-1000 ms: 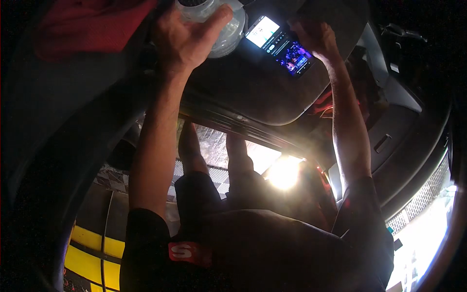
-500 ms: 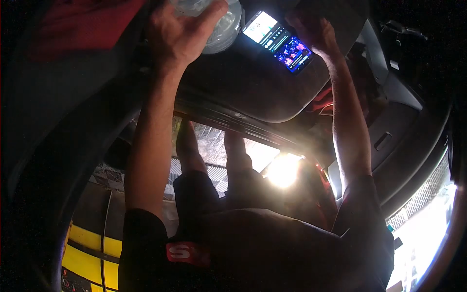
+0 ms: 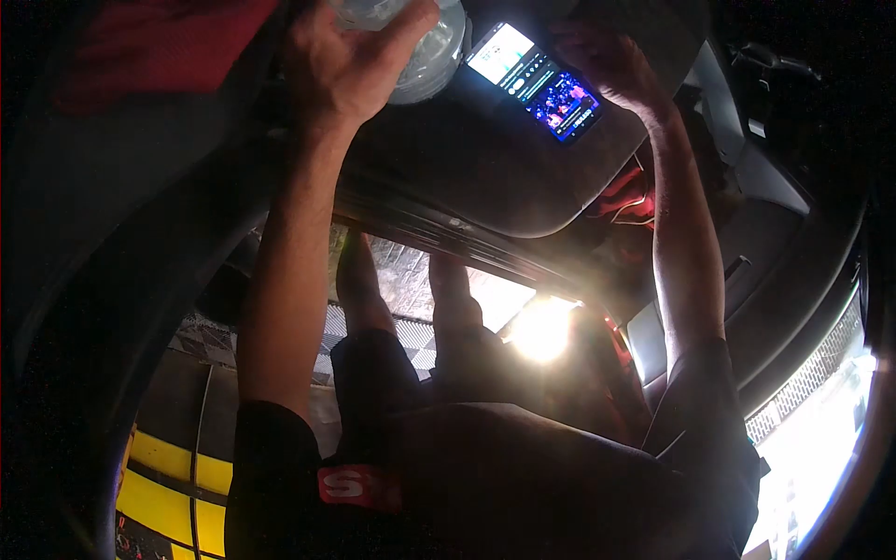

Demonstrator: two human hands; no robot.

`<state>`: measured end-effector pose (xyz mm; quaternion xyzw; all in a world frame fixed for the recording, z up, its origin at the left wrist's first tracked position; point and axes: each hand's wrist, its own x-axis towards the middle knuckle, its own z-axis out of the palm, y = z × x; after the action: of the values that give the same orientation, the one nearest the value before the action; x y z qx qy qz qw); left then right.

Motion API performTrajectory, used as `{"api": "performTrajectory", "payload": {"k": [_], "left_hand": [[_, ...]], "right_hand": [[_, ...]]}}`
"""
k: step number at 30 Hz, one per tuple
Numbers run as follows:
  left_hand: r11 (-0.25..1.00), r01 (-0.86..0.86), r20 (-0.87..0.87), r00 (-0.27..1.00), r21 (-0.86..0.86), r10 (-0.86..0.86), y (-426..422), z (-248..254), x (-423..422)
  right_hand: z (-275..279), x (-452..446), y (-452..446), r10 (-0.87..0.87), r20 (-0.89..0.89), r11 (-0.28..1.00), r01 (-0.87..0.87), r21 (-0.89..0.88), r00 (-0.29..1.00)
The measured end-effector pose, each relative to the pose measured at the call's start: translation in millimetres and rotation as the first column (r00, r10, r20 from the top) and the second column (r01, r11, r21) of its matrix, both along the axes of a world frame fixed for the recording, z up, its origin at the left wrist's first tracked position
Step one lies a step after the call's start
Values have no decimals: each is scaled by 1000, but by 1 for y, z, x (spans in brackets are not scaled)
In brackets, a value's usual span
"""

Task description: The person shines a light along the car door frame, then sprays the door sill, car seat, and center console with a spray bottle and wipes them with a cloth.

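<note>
At the top, my left hand [image 3: 350,70] is wrapped around a clear plastic bottle [image 3: 429,65], thumb across its side. The bottle's upper part is cut off by the frame edge. A phone [image 3: 534,82] with its screen lit lies on the dark car seat [image 3: 457,159], just right of the bottle. Beside the phone's right edge is my right hand [image 3: 611,65], its fingers stretched toward the left in shadow and holding nothing that I can see.
A red cloth [image 3: 168,47] hangs at the upper left. Door sill [image 3: 448,219] and open car door [image 3: 756,243] frame my body. Red material with wires [image 3: 630,196] lies beyond the seat. A bright lamp [image 3: 543,331] glares low, near my legs.
My right hand and forearm have shifted slightly to the right, and the fingers show a little more. My left hand, the bottle and the phone stay nearly the same.
</note>
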<state>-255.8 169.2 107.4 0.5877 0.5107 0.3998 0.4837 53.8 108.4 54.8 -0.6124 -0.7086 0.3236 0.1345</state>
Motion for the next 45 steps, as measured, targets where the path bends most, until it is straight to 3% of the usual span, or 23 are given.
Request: {"api": "performTrajectory", "payload": {"k": [2, 3, 5, 7, 8, 9, 10, 14, 15, 18, 22, 26, 31, 35, 39, 42, 45], "left_hand": [[1000, -6, 4, 1000, 6, 6, -1, -1, -1], [1000, -7, 5, 1000, 8, 7, -1, -1, -1], [1000, -5, 2, 1000, 28, 5, -1, -2, -1], [999, -2, -1, 1000, 34, 2, -1, -3, -1], [1000, 1, -3, 1000, 28, -1, -2, -3, -2], [1000, 4, -5, 1000, 25, -4, -1, -3, -2], [1000, 7, -6, 1000, 23, -7, -1, -3, -2], [994, 2, -89, 996, 105, 7, 0, -5, -3], [993, 2, -104, 994, 122, 11, 0, -5, -3], [999, -5, -82, 997, 46, 9, -1, -2, -2], [998, -6, -67, 998, 62, 10, 0, -3, -2], [998, -16, -30, 999, 66, 18, -1, -6, -2], [999, -31, 50, 998, 35, 29, -2, -6, -1], [1000, -15, -11, 1000, 1, 15, -1, 0, -2], [1000, -1, 33, 999, -16, 2, -1, 0, -3], [1000, -15, 26, 1000, 24, 14, -1, -3, -2], [999, -34, 9, 999, 36, 33, -1, -3, -2]], "right_hand": [[0, -8, 2, -49, 237, 998, 55, -20, 970], [-2, -10, 4, -49, 237, 998, 54, -17, 970], [-14, -11, 8, 1, -279, 998, 17, 63, 960], [-24, -12, 8, 40, -517, 994, 17, 104, 855], [-28, -14, 8, 70, -250, 990, -36, 138, 966], [-32, -16, 9, 92, 38, 983, -97, 157, 995], [-31, -21, 11, 102, 324, 974, -160, 158, 941], [-18, -34, 12, -4, 450, 994, -47, 102, 893], [-19, -32, 12, -4, 450, 994, -46, 101, 893], [-32, -20, 12, 133, 145, 942, -171, 290, 980], [-29, -21, 11, -5, 357, 978, -71, 198, 934], [-27, -22, 11, -48, 371, 983, -21, 181, 927], [-37, -16, 12, 23, 379, 967, -116, 225, 925], [-41, -10, 9, 36, 199, 961, -88, 262, 979], [-27, -20, 12, 31, 319, 984, -84, 155, 947], [-40, -9, 17, 212, 644, 857, -456, 238, 735], [-55, 4, 13, 199, 570, 856, -424, 295, 797]]}}
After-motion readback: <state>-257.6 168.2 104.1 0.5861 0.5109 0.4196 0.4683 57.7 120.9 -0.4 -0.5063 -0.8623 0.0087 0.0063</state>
